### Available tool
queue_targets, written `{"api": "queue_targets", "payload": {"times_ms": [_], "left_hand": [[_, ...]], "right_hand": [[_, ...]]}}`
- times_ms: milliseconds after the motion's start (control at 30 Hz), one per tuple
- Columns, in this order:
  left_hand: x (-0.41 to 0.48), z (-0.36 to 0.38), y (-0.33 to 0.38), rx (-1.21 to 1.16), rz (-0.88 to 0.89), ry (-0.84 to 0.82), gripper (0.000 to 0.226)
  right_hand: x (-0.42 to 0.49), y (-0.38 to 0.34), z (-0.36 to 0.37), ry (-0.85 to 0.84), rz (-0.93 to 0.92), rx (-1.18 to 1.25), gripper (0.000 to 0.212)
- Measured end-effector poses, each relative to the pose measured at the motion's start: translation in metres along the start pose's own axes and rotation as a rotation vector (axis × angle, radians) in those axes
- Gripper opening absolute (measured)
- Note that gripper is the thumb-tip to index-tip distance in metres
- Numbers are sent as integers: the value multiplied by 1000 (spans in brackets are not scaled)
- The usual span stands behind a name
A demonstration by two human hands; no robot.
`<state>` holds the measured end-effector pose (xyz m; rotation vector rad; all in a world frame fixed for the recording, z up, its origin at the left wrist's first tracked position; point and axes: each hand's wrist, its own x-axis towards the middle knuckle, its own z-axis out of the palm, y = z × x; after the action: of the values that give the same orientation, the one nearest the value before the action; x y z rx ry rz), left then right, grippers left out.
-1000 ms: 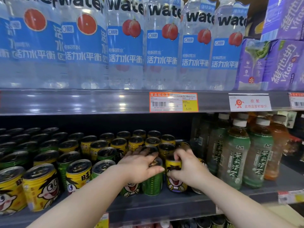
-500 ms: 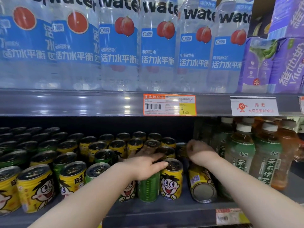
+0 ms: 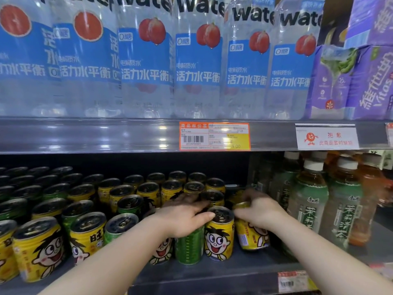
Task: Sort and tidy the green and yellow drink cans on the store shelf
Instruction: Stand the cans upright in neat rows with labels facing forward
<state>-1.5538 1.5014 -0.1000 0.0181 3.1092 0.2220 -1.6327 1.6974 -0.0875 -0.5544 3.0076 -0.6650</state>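
Note:
Yellow cartoon-face cans and green cans stand mixed in rows on the lower shelf [image 3: 212, 273]. My left hand [image 3: 185, 218] lies over the top of a green can [image 3: 188, 245] in the front row, fingers closed around it. Right of it stands an upright yellow can [image 3: 219, 235]. My right hand [image 3: 258, 209] grips the top of another yellow can [image 3: 251, 235], which is tilted, at the right end of the front row. More yellow cans [image 3: 40, 248] and a green can [image 3: 119, 226] stand to the left.
Green tea bottles [image 3: 308, 201] stand close right of the tilted can. The upper shelf edge [image 3: 106, 135] with an orange price tag [image 3: 214, 136] hangs just above. Large water bottles [image 3: 197, 60] and purple cartons [image 3: 361, 81] fill the upper shelf.
The yellow can that lay on its side at the right has been taken by my right hand and raised to a tilt. My left hand stays on the green can.

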Motion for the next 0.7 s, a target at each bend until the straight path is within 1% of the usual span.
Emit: {"api": "queue_targets", "payload": {"times_ms": [33,100,200,300,333,367,433,467,500,533,600,700], "left_hand": [[0,0,0,-3,1,-3,59],[0,1,0,-9,2,-8,58],[-1,-1,1,-8,1,-15,57],[0,-1,2,-3,-6,-28,58],[0,0,2,0,-6,-31,58],[0,0,1,0,-3,-29,58],[-1,-1,2,-1,2,-22,58],[-2,-2,2,-2,3,-22,57],[-2,-2,2,-2,4,-21,57],[-2,-2,2,-2,5,-21,57],[-2,-2,1,-5,5,-24,58],[-2,-1,1,-19,-11,-29,58]], "right_hand": [[-2,5,2,53,-32,69,50],[-7,16,9,50,-103,184,54],[-17,30,11,-86,-124,393,63],[-19,34,1,-239,-133,510,56],[-18,31,-1,-255,-142,504,50],[-13,27,-2,-227,-157,478,43],[2,14,-4,-61,-152,380,31],[13,8,-4,22,-128,332,29],[25,3,-4,69,-103,274,29],[37,1,-4,80,-77,200,31],[58,-2,-1,24,-24,57,43],[75,1,5,-116,36,-23,61]]}}
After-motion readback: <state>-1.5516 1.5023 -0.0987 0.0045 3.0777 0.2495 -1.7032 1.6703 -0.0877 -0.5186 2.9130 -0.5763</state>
